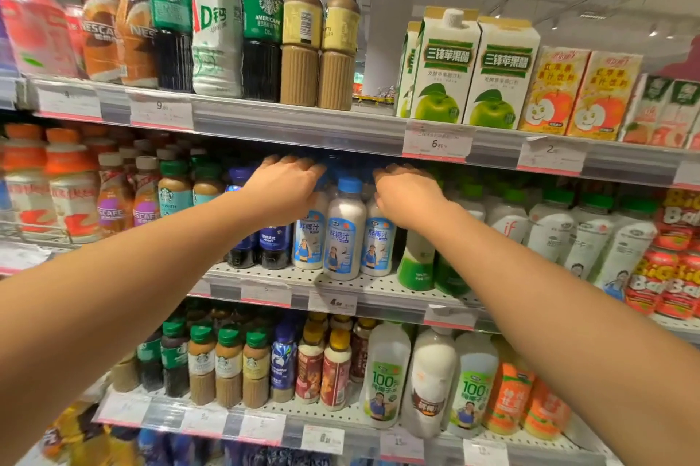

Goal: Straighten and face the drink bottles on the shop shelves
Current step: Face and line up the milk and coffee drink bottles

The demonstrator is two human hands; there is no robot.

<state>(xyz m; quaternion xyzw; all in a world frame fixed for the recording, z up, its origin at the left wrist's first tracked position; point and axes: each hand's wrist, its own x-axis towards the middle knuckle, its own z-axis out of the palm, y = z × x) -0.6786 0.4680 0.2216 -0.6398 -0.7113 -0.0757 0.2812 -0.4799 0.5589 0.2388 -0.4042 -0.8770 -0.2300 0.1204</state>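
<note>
Upright on the middle shelf (341, 289), three blue-capped coconut drink bottles (344, 234) stand with labels facing us. Our left hand (288, 189) curls over the top of the left one, fingers bent round its cap. Our right hand (407, 196) likewise grips the right one's top; the centre bottle stands untouched between.

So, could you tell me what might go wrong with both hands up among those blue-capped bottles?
1. The left hand and right hand grip the tops of the outer blue-capped bottles; pulling either may tip the middle one, which stands nearest the shelf edge.
2. A forearm could brush the green bottles below the right wrist.
</note>
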